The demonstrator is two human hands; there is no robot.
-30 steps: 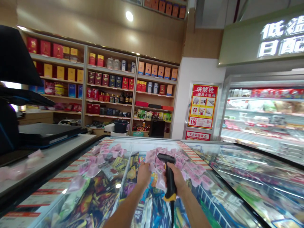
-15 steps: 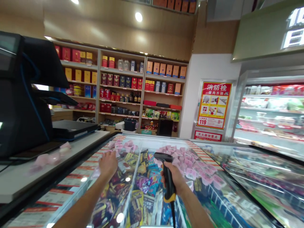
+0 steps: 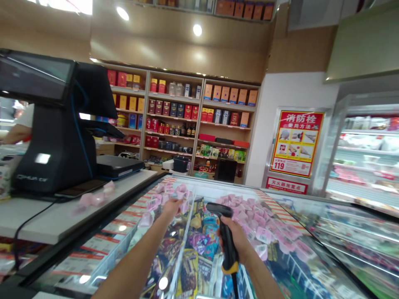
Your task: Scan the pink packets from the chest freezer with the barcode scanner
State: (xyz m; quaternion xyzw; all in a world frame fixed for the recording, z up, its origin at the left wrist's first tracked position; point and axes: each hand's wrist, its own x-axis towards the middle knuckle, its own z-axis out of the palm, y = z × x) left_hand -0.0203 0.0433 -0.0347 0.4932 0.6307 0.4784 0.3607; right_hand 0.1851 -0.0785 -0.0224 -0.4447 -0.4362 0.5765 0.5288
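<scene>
My right hand (image 3: 235,236) is wrapped round the grip of a black and yellow barcode scanner (image 3: 229,245), its head pointing left and its cable running down. Among the small pink packages (image 3: 168,192) at the far left of the glass freezer top, my left hand (image 3: 171,207) has its fingers closed at the edge of one small pink package (image 3: 184,206). A larger heap of pink packages (image 3: 258,220), some with white barcode labels, lies on the glass to the right of the scanner.
Under the freezer's glass (image 3: 187,245) lie colourful wrapped packs in wire baskets. On the left counter (image 3: 40,222) stand a black cash-register terminal (image 3: 56,141) and several pink packages (image 3: 96,198). A person's arm (image 3: 17,133) shows behind the terminal. Shelves of boxes (image 3: 174,110) line the back.
My left hand has moved right across the left pile to a package at its right side. The view has turned left, revealing more of the terminal. The scanner stays in my right hand.
</scene>
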